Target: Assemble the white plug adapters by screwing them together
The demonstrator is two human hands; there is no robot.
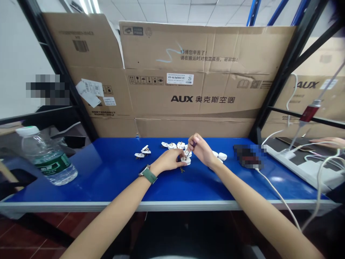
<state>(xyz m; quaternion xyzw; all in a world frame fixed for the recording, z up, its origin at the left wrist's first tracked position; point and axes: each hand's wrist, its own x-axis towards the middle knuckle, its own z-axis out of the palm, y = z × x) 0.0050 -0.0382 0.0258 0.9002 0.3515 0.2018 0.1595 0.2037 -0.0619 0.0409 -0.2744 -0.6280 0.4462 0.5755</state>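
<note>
My left hand [170, 159] is closed, with thumb and fingers pinching a white plug [185, 161] against the blue table. Above it, my right hand [201, 148] is curled around a thin screwdriver [188, 154]; its dark shaft points down at the plug, and its handle is hidden in the fingers. Small brass pieces [182, 169] lie just in front of the plug. Behind my hands stand several more white plugs [171, 145] with pins up. White plug covers [222, 156] sit to the right of my right wrist, and loose plug parts [139, 155] lie to the left.
A water bottle [51, 158] stands at the table's left end. On the right lie a dark phone [248, 156] with a white cable and a white power strip [293, 167]. Cardboard [194, 124] walls off the back of the blue table [107, 187].
</note>
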